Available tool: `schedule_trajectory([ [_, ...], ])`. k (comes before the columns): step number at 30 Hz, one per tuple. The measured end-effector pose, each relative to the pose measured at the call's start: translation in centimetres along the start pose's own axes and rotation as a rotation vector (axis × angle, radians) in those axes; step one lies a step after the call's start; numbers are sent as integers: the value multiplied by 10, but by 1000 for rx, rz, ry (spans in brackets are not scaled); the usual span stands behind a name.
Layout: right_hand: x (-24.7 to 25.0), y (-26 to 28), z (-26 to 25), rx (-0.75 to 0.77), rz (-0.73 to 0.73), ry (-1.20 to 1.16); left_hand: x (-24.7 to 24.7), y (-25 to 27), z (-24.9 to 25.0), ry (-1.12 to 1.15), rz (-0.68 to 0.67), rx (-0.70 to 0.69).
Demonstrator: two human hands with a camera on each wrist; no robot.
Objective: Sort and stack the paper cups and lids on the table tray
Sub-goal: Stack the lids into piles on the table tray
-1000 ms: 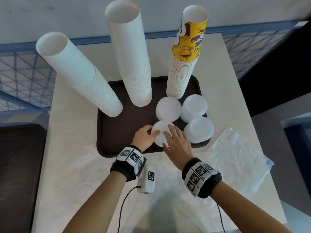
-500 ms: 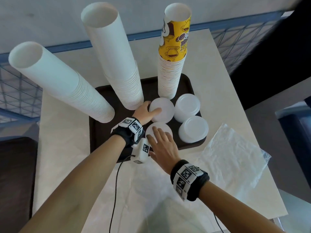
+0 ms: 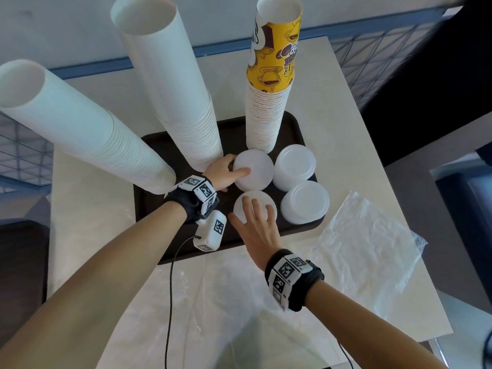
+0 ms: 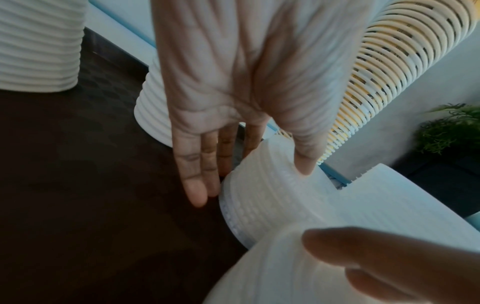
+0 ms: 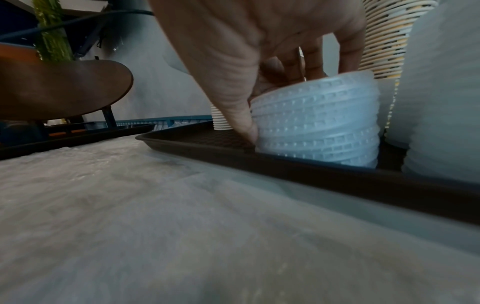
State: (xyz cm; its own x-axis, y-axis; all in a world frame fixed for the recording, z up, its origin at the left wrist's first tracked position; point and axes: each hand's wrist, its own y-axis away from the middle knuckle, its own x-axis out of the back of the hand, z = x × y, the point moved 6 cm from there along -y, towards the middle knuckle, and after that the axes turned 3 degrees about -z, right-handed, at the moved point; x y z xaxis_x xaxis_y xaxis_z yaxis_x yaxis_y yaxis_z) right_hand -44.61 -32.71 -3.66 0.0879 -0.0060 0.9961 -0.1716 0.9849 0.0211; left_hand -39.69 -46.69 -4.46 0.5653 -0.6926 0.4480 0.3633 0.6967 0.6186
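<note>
Lids (image 3: 255, 209) half under right hand (image 3: 259, 227)

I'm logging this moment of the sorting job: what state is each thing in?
Left hand: grips the far lid stack.
Right hand: grips the near lid stack.
Two right lid stacks: upright, untouched.
Three cup towers: standing on the tray.
Plastic bag: lying on the table.

tray (image 3: 149, 209) on table (image 3: 87, 209) | 3 cup stacks (image 3: 191, 123) at back | 4 lid stacks (image 3: 303, 203) front-right | bag (image 3: 367, 243) right, off tray
</note>
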Motion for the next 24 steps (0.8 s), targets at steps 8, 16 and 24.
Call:
schedule_trajectory([
  [8, 1, 5, 10, -2, 44, -4, -1, -4, -3, 39, 21, 30],
  [16, -1, 8, 16, 15, 9, -33, -4, -4, 4, 36, 81, -2],
  [24, 3, 7, 17, 14, -53, -110, -5, -5, 0, 28, 69, 18],
])
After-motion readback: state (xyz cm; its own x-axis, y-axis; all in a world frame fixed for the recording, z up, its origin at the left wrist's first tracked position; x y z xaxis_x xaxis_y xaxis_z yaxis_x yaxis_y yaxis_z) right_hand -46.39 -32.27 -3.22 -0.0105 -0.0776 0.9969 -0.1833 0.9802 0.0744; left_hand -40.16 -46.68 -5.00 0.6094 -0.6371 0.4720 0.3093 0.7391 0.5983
